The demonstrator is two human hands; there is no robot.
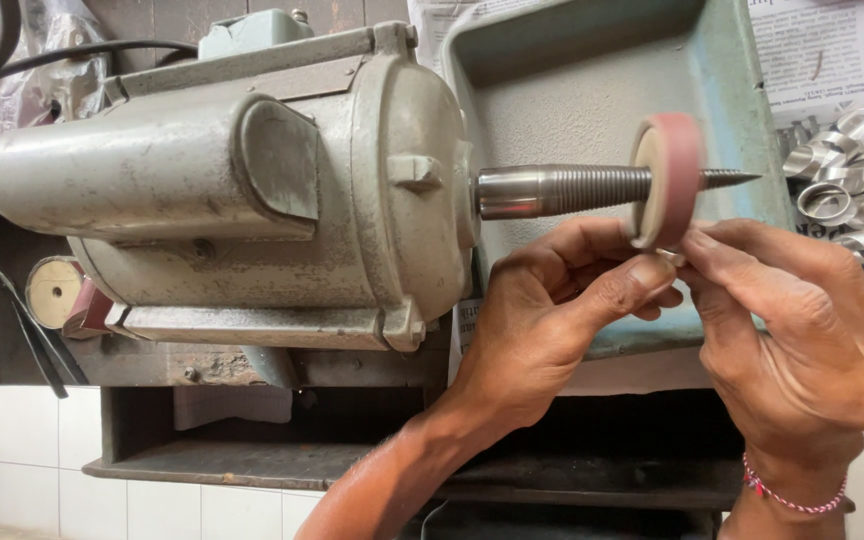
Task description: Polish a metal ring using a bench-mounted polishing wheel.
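Head view: looking down on a bench polishing motor and two bare hands at its spindle.
Far left: a small pale disc with a centre hole (55, 291) sits low beside the motor's left end, near a dark thin blade-like strip (30, 335).
Motor: the grey, worn motor housing (222, 190) lies on its side across the left and middle of the bench, with a black cable (72, 50) running off the top left corner.
Spindle: a tapered threaded spindle (592, 186) sticks out to the right of the housing, its point past the wheel.
Wheel: a pink-rimmed polishing wheel (668, 180) sits on the spindle, over the pale green dust tray (742, 110).
Left hand: the left hand (542, 320) comes up from the bottom edge, thumb and fingers pressed together at the wheel's lower rim.
Small piece: a small metal piece (670, 257) is pinched between both hands' fingertips, touching the wheel's lower edge; its shape is too hidden to tell.
Right hand: the right hand (802, 340), with a red and white thread bracelet (790, 497), pinches the same piece from the right.
Far right: a heap of shiny metal rings (852, 180) lies on newspaper (832, 50) by the tray's right edge.
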